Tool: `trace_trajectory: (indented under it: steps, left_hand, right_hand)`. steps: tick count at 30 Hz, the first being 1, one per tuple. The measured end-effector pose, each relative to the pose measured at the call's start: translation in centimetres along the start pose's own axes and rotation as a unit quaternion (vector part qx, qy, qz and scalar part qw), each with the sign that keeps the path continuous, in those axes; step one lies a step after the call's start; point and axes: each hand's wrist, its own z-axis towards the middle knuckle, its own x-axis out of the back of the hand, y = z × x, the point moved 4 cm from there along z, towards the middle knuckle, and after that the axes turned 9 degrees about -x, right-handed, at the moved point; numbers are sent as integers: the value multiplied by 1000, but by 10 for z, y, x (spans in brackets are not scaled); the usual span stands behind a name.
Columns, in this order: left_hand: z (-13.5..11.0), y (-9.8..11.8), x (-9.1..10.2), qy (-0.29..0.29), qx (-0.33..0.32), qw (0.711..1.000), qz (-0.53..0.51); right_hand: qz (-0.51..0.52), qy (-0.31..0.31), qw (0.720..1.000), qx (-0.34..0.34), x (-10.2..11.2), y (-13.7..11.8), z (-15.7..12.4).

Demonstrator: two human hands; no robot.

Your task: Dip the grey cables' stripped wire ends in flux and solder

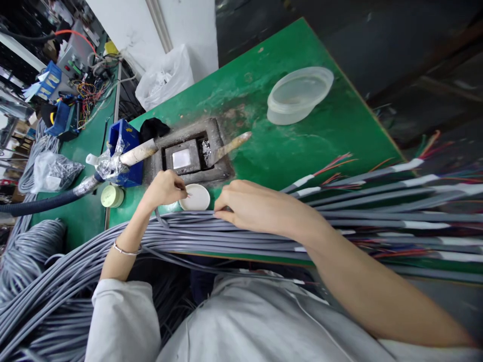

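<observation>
My left hand point(168, 188) is closed round the end of a grey cable point(161, 219). Thin reddish wire tips poke out of its fingers over a small white round dish point(196, 198). To the right of the dish, my right hand point(251, 203) has its fingers curled down on the top edge of a long bundle of grey cables point(196, 234), pinching a cable there; its fingertips are partly hidden. Just beyond both hands sits a dirty, square-framed solder pot point(188, 156) with a shiny square of metal in it. A stained flat stick point(232, 147) rests on its right side.
A clear plastic tub point(298, 95) stands at the back right of the green table point(260, 65). Stripped cable ends point(418, 166) fan out right. A taped suction pipe point(138, 152), a blue bin point(130, 173) and a pale green round container point(112, 196) are at the left.
</observation>
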Motion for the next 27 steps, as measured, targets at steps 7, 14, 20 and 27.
trace_trajectory:
  steps: [7, 14, 20, 27]
  left_hand:
    - [18, -17, 30, 106, 55, 989, 85]
    - [54, -28, 27, 108, 88, 982, 126]
    - [65, -31, 24, 100, 100, 983, 118]
    - [71, -30, 19, 95, 106, 982, 124]
  right_hand:
    - [-3, -12, 1000, -9, -2, -1, -3]
    - [-37, 3, 999, 8, -1, -2, -4]
    - [-41, 3, 999, 14, -1, -1, -4]
    - [-39, 10, 999, 17, -3, -1, -4]
